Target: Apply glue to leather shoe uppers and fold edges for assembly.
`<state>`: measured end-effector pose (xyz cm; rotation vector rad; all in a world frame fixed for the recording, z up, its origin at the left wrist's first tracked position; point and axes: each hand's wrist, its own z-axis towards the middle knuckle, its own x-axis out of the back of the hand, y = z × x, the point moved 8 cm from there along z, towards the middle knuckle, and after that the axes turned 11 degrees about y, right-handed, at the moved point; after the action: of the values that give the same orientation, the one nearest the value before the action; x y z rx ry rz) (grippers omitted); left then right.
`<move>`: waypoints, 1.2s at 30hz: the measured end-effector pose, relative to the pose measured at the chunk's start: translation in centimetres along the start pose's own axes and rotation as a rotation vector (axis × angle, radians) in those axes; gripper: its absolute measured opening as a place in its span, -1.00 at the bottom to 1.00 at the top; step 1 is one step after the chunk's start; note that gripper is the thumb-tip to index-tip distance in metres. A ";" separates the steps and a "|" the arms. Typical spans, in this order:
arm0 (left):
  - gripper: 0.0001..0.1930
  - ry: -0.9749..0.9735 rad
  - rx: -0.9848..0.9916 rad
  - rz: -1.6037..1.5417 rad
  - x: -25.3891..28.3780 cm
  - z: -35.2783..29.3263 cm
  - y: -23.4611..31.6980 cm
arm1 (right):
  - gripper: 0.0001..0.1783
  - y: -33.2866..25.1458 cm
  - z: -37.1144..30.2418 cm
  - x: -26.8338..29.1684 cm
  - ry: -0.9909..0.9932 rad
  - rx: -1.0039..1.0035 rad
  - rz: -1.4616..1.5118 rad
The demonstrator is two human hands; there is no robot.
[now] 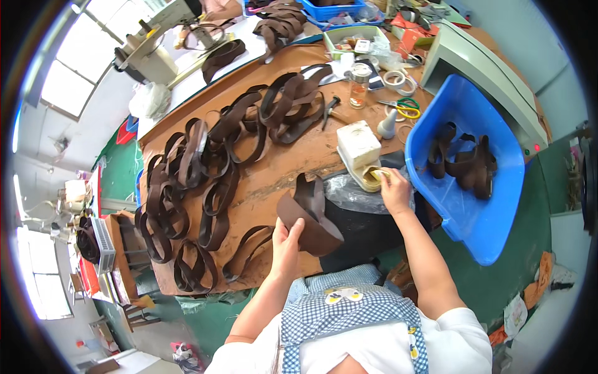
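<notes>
My left hand (288,246) grips a dark brown curved strip of leather-like material (309,218), thumb on its outer face. The strip bends into an open loop above the near edge of the table. To the right, my right hand (395,190) pinches a short yellowish tool (379,174) at the mouth of a small cream pot (369,182); its lower end is hidden. A white block (359,143) stands just behind the pot. Clear plastic film (349,194) lies crumpled between the two hands on a black sheet (355,237).
Several brown looped strips (233,124) cover the table's left and middle. A blue tub (464,218) with more strips stands at right. Beyond the block are a glass jar (359,84), tape rolls (394,79), scissors (408,111) and a white bottle (387,126). A sewing machine (156,59) stands far left.
</notes>
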<state>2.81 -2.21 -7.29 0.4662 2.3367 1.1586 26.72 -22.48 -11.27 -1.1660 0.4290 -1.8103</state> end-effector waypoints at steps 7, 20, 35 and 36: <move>-0.49 -0.154 -0.214 -0.058 -0.1 -0.7 4.0 | -0.90 -2.3 -0.7 3.8 -0.029 0.135 -0.222; -0.64 -0.192 -0.392 0.106 -1.5 0.1 4.7 | -0.87 -18.1 2.0 5.0 -0.135 -0.387 0.958; -0.68 -0.166 -0.421 0.224 -1.5 -0.2 5.7 | -0.87 -23.1 1.5 5.1 -0.128 0.206 0.578; -0.67 -0.173 -0.348 0.123 -1.9 -0.4 6.2 | -0.87 -23.1 1.0 5.3 -0.122 0.256 0.556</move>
<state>4.73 0.19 -1.58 0.5625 1.9309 1.4836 15.21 -14.57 7.93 -0.8658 0.3895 -1.2620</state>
